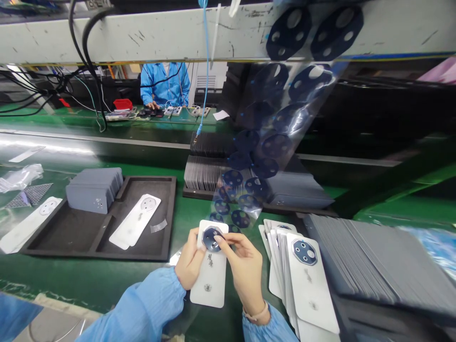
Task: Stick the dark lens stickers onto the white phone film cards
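Observation:
A white phone back panel (208, 295) with dark printed characters stands out in the middle, above the green bench. My left hand (190, 262) is closed on its left edge, thumb on the front face. Over the panel's round camera area lies a dark blue sticker (209, 239) with holes. My right hand (246, 266) pinches the sticker's right side with thumb and fingers; the exact fingertip contact is partly hidden. Right of my hands, a fanned stack of white panels (313, 297) bears a similar blue sticker (304, 251) on its top piece.
A clear film strip (302, 114) of blue stickers hangs from the shelf beam (160, 38). At left is a black tray (137, 256) with white panels (133, 225) and grey sheets (90, 190). Grey sheets (374, 251) fill the right. A person in blue (166, 85) sits opposite.

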Action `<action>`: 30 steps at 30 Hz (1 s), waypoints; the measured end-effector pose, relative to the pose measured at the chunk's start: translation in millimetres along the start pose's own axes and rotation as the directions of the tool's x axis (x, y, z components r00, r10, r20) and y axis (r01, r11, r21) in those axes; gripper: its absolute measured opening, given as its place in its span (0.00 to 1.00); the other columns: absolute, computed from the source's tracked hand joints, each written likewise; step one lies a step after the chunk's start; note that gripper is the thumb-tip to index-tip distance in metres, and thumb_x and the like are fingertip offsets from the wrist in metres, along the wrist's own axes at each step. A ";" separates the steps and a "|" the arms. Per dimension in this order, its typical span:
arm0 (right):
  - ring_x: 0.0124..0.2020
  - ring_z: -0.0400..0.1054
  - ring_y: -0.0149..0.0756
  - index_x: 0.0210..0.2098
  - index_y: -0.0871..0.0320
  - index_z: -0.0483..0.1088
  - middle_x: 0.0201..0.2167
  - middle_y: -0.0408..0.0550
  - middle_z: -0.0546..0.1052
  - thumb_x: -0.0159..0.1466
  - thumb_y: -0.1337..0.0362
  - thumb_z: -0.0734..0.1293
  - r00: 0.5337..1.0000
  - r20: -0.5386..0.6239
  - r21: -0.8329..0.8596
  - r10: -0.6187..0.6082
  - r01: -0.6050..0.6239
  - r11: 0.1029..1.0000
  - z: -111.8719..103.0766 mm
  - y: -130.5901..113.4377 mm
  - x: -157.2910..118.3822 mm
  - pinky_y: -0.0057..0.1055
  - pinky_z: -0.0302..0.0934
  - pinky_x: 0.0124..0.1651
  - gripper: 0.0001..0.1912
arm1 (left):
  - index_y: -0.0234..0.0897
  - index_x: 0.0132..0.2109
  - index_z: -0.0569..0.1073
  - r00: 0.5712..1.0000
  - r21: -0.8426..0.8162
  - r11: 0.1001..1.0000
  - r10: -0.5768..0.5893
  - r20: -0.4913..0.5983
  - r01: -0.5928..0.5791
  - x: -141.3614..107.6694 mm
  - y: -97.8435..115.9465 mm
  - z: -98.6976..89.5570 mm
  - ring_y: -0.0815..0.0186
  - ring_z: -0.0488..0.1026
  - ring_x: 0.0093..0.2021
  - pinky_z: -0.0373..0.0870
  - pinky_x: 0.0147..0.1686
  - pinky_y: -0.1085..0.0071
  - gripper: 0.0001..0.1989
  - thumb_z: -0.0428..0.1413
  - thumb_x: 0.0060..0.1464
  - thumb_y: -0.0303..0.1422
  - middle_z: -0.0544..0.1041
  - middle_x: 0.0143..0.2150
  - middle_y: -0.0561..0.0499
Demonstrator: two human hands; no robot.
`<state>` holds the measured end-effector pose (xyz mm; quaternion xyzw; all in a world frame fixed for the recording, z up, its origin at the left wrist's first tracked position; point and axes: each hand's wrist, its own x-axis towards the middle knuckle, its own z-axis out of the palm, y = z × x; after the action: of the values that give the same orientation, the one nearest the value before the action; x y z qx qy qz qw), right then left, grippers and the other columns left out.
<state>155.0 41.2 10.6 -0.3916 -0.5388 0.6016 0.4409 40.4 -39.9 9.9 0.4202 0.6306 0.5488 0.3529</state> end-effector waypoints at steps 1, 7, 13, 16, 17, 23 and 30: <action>0.32 0.71 0.36 0.31 0.57 0.75 0.29 0.45 0.78 0.53 0.57 0.77 1.000 0.001 -0.001 -0.001 0.001 1.000 0.0 -0.2 -0.2 0.32 0.66 0.37 0.12 | 0.37 0.55 0.62 1.000 -0.004 1.000 -0.004 -0.001 0.004 0.1 -0.1 0.0 0.58 0.74 0.44 0.68 0.43 0.63 0.17 0.44 0.65 0.41 0.77 0.49 0.43; 0.32 0.70 0.35 0.31 0.57 0.75 0.29 0.45 0.77 0.54 0.57 0.76 1.000 0.012 -0.014 -0.011 0.011 1.000 0.2 0.9 -0.5 0.32 0.66 0.38 0.12 | 0.36 0.54 0.62 1.000 0.008 1.000 -0.011 0.009 0.011 -0.1 -0.2 -0.2 0.58 0.74 0.40 0.68 0.39 0.64 0.18 0.44 0.64 0.43 0.78 0.43 0.45; 0.32 0.70 0.36 0.31 0.57 0.75 0.29 0.45 0.77 0.54 0.57 0.76 0.999 0.004 -0.042 -0.034 0.034 0.999 0.6 0.3 0.3 0.33 0.66 0.38 0.11 | 0.37 0.54 0.62 1.000 0.025 1.000 0.000 0.008 0.000 -0.8 -0.3 -0.3 0.59 0.74 0.40 0.68 0.40 0.64 0.17 0.44 0.64 0.42 0.78 0.46 0.45; 0.32 0.70 0.36 0.30 0.57 0.75 0.28 0.45 0.77 0.54 0.57 0.76 0.999 0.002 -0.053 -0.043 0.043 0.998 0.5 -1.2 0.6 0.33 0.66 0.38 0.11 | 0.37 0.55 0.62 1.000 0.027 1.000 -0.007 0.013 0.007 -1.3 -0.4 -0.5 0.60 0.74 0.40 0.68 0.40 0.64 0.17 0.44 0.65 0.41 0.78 0.46 0.45; 0.31 0.70 0.35 0.30 0.57 0.75 0.28 0.45 0.77 0.54 0.57 0.76 0.999 0.001 -0.054 -0.045 0.045 0.997 0.5 -1.5 0.6 0.33 0.66 0.38 0.11 | 0.37 0.55 0.62 1.000 0.025 1.000 -0.008 0.016 0.008 -1.4 -0.5 -0.6 0.60 0.74 0.40 0.68 0.39 0.64 0.17 0.44 0.64 0.41 0.78 0.46 0.45; 0.31 0.70 0.35 0.29 0.56 0.76 0.28 0.44 0.77 0.54 0.58 0.76 0.998 -0.004 -0.065 -0.057 0.056 0.996 1.2 -1.2 -0.5 0.33 0.66 0.37 0.10 | 0.37 0.55 0.62 1.000 0.011 1.000 -0.015 0.027 0.015 -0.3 -2.3 -1.0 0.59 0.74 0.39 0.68 0.38 0.64 0.17 0.45 0.64 0.41 0.78 0.41 0.47; 0.31 0.70 0.36 0.30 0.56 0.76 0.28 0.44 0.78 0.56 0.58 0.75 0.997 -0.016 -0.095 -0.080 0.079 0.992 3.6 -0.6 -2.7 0.33 0.66 0.37 0.09 | 0.37 0.56 0.61 0.999 -0.014 1.000 -0.019 0.039 0.020 -0.2 -4.1 -2.1 0.58 0.73 0.45 0.67 0.44 0.62 0.17 0.45 0.64 0.38 0.76 0.48 0.44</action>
<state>152.4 37.6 11.6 -0.3963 -0.5773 0.5535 0.4509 38.0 -41.2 6.1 0.4220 0.6238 0.5417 0.3734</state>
